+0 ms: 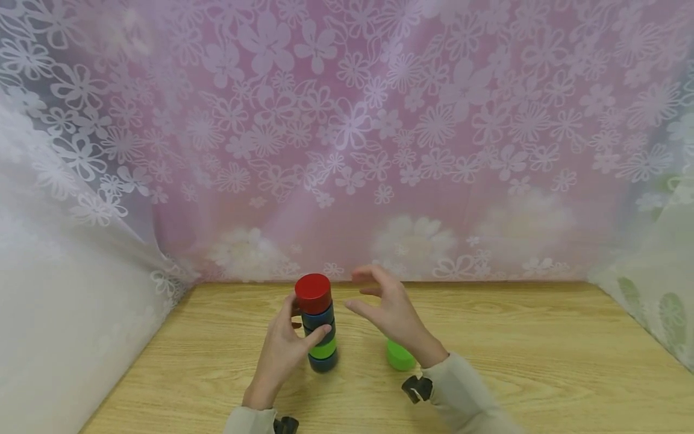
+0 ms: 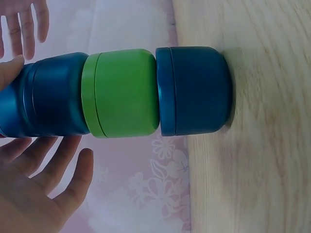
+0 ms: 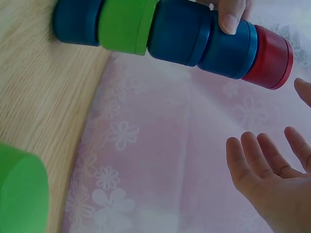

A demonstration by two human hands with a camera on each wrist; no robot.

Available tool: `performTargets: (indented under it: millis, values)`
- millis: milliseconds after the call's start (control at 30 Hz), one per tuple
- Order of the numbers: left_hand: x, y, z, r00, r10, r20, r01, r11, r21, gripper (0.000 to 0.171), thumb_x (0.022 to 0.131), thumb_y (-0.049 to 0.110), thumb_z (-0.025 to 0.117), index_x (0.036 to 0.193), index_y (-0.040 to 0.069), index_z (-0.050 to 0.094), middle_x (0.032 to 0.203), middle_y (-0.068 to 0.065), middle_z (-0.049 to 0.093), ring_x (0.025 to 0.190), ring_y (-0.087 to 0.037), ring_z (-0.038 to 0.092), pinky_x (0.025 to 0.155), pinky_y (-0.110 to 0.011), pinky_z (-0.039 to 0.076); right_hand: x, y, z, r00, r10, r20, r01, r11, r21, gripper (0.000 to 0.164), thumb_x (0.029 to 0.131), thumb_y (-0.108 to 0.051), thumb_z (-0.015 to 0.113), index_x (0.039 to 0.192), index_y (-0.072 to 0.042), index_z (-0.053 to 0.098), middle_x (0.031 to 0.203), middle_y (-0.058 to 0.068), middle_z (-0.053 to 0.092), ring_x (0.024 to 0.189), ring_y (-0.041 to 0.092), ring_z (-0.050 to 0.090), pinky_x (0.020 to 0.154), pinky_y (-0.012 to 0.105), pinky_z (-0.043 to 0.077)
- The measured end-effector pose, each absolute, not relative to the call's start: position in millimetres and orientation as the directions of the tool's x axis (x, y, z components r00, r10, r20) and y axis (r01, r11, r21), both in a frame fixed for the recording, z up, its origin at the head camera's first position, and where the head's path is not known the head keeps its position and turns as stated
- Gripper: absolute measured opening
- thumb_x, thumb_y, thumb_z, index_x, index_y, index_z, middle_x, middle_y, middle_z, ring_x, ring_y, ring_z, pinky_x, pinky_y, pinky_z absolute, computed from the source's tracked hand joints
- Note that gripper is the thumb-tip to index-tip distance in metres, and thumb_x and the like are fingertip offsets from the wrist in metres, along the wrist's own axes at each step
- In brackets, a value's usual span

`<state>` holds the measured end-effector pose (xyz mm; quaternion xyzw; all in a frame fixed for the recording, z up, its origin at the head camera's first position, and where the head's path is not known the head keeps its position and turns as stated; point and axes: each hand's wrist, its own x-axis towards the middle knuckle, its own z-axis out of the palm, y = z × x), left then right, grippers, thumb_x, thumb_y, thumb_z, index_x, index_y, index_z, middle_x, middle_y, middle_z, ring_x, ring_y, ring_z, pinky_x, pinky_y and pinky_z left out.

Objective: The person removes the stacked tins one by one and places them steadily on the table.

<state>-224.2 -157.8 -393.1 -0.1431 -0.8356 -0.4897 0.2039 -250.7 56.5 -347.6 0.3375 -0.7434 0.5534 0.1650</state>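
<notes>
A loose green can (image 1: 400,357) sits on the wooden surface (image 1: 542,349), below the fingers of the right hand (image 1: 398,313) and closer to the person. The right wrist covers part of it from above. It is well apart from the left fingers. Behind both hands hangs a pink cloth (image 1: 347,150) with white flowers, and it meets the back edge of the surface. Pale cloth hangs at the sides too, well apart from the fingers. On the right arm are a light sleeve (image 1: 461,392) and, by the wrist, a small black clip (image 1: 416,389).

The left hand (image 1: 282,346) holds a tall tower (image 1: 318,317) of round cans. Its thumb is on the front and its other fingers bend round the far side, by the two blue cans in the middle. Above these fingers is the red can (image 1: 314,292), the top one. Below them come a green can (image 2: 124,92) and then the bottom blue can (image 2: 199,90), which rests on the surface.

The tower stands up tall. Its long way runs up and down, with the red end pointing up. I cannot tell if it leans a little.

The right fingers are wide apart from their thumb, a bit bent, and hold nothing. They are near the top of the tower, on its right, and do not touch it.
</notes>
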Motion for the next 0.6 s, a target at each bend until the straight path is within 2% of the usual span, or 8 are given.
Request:
performTargets:
  millis: [333, 600]
  values:
    - [-224.3, -160.9, -393.8, -0.875, 0.055, 0.481, 0.437, 0.518, 0.736, 0.065, 0.081, 0.013, 0.088, 0.133, -0.003, 0.053, 0.12, -0.016, 0.067, 0.102, -0.032, 0.066, 0.081, -0.051, 0.056, -246.3, 41.4, -340.7, -0.775, -0.322, 0.543, -0.602, 0.12, -0.789, 0.047, 0.087, 0.003, 0.076, 0.131, 0.002, 0.058, 0.128, 0.017, 0.062, 0.12, 0.035, 0.059, 0.102, 0.051, 0.048]
    - [-225.7, -162.3, -393.6, -0.865, 0.074, 0.496, 0.457, 0.525, 0.718, 0.063, 0.081, 0.013, 0.088, 0.131, -0.003, 0.055, 0.118, -0.015, 0.068, 0.099, -0.03, 0.067, 0.079, -0.047, 0.057, -244.7, 33.2, -339.6, -0.771, -0.349, 0.532, -0.599, 0.115, -0.792, 0.049, 0.088, 0.0, 0.077, 0.133, 0.001, 0.057, 0.131, 0.019, 0.06, 0.121, 0.035, 0.058, 0.102, 0.052, 0.048]
